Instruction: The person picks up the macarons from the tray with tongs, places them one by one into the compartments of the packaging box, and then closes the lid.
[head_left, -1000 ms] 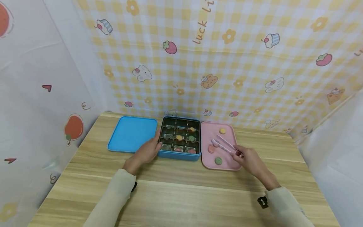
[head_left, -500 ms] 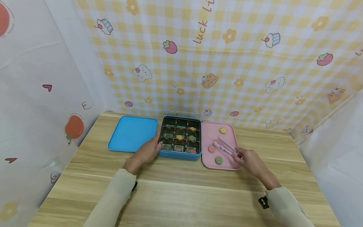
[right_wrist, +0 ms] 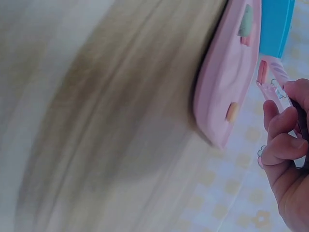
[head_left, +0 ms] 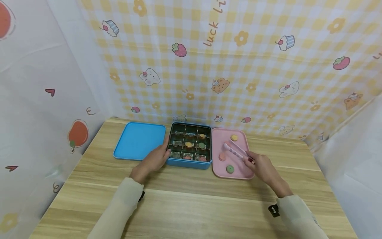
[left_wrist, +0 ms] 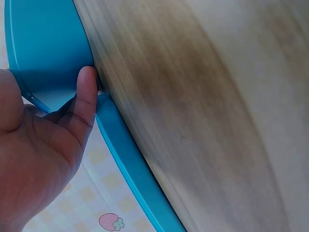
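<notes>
My right hand (head_left: 262,167) holds pale pink tongs (head_left: 235,151) over the pink tray (head_left: 216,169). In the right wrist view a pink macaron (right_wrist: 262,71) sits between the tongs' tips, above the tray surface. Several macarons lie on the tray, among them a yellow one (head_left: 234,137), a pink one (head_left: 222,156) and a green one (head_left: 230,169). My left hand (head_left: 153,160) rests against the left side of the blue box (head_left: 188,163), its fingers fairly straight. Inside the box, a dark divided insert (head_left: 179,127) bears several macarons in its middle and right columns; other compartments hold none.
Left of the box lies a flat blue lid (head_left: 140,141), close to my left hand. The wooden table (head_left: 191,205) ends at a checked cloth backdrop (head_left: 197,76), with a white cloth (head_left: 41,116) along the left side. The tray stands right against the box.
The tongs have dipped slightly, then risen toward the tray's back with a pink macaron between their tips. My left hand and the box have stayed still.
</notes>
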Available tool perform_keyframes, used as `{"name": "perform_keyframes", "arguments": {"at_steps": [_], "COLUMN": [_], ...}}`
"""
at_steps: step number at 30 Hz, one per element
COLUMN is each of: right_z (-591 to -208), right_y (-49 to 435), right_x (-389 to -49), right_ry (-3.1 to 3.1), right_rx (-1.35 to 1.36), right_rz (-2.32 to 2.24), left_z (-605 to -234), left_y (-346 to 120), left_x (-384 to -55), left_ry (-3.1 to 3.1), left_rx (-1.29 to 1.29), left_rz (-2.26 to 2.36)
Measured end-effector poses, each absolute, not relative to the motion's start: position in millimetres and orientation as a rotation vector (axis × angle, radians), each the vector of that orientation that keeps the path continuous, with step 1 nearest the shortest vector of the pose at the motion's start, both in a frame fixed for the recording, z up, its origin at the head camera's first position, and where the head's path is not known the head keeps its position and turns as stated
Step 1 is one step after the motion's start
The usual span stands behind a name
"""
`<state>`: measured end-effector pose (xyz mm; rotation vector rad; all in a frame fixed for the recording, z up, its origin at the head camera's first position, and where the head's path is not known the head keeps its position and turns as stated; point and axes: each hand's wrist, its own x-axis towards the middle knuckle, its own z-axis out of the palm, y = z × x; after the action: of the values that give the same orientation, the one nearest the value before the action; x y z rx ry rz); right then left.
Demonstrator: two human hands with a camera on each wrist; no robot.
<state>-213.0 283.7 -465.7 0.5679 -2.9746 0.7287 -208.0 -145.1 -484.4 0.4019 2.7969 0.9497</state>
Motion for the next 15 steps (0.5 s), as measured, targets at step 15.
{"name": "perform_keyframes", "arguments": {"at_steps": [15], "right_z": [-455.3], "right_y": [261.2], "right_x": [-219.2], "right_ry": [-2.925], "right_rx": [0.541], "right_rz": [0.768], "left_z": [-486.0], "left_y": [-145.0], "left_x": [-207.9], "left_ry": [2.781], "left_rx": [0.385], "left_rz": [0.956]}}
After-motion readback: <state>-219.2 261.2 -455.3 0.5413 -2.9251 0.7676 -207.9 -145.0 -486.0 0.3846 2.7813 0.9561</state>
